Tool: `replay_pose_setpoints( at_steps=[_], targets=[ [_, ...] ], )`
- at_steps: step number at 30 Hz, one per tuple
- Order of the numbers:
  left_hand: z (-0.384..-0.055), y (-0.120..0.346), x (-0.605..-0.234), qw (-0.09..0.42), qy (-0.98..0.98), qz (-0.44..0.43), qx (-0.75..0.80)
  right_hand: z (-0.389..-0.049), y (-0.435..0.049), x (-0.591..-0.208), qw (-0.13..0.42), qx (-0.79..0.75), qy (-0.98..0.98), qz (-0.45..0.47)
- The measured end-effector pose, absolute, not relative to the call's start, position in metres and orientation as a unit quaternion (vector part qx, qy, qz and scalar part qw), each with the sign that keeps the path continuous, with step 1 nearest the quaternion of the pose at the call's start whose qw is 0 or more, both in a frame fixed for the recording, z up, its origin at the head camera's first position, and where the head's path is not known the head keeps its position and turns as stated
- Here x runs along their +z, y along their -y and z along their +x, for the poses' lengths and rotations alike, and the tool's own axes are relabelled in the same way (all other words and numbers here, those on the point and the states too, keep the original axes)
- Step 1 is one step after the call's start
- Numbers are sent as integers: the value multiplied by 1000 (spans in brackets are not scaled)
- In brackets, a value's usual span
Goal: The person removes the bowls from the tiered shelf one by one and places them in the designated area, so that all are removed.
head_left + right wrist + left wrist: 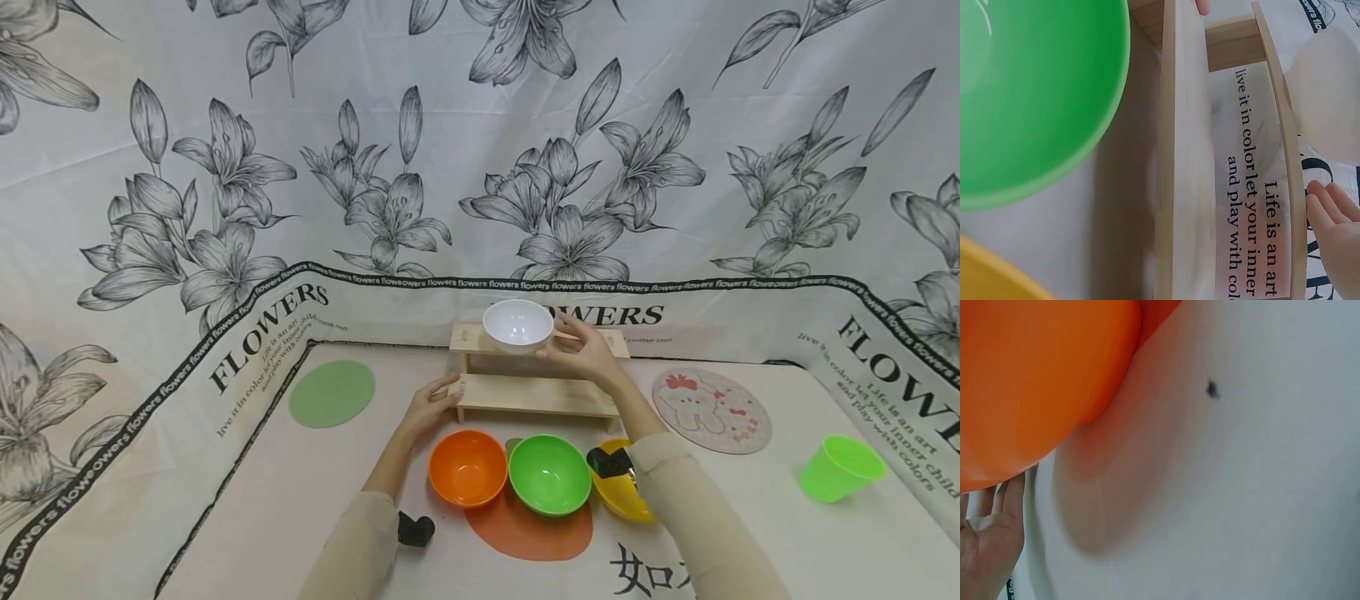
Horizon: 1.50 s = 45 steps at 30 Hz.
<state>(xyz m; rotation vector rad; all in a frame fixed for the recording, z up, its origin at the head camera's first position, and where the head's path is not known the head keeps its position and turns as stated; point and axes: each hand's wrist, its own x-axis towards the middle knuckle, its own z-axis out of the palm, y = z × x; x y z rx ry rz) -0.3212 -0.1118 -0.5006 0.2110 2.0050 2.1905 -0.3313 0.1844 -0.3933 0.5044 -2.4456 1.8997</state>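
Note:
A white bowl (518,325) is at the top step of a two-step wooden rack (540,395). My right hand (581,350) is at the bowl's right side, thumb and fingers spread apart. In the right wrist view, a gap shows between the fingers of that hand (1338,231) and the white bowl (1329,94). My left hand (431,402) touches the left end of the lower step with its fingertips. Extended fingers of the left hand (994,537) show in the left wrist view, partly hidden behind an orange bowl (1041,381).
In front of the rack stand the orange bowl (468,469), a green bowl (550,475) and a yellow bowl (624,496), partly under my right forearm. A green cup (840,469) is at far right. Round mats, one green (332,393), one pink (712,411), flank the rack.

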Motion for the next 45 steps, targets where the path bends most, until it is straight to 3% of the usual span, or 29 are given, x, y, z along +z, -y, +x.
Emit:
replay_pose_setpoints(
  at_steps=[9, 28, 45],
  targets=[
    [-321, 111, -500, 82, -670, 65, 735, -341, -177, -393, -2, 621, 761, 186],
    [-323, 112, -502, 77, -678, 67, 728, -347, -160, -390, -10, 594, 790, 153],
    [-325, 112, -506, 82, -678, 68, 727, -330, -172, -392, -3, 596, 788, 155]
  ],
)
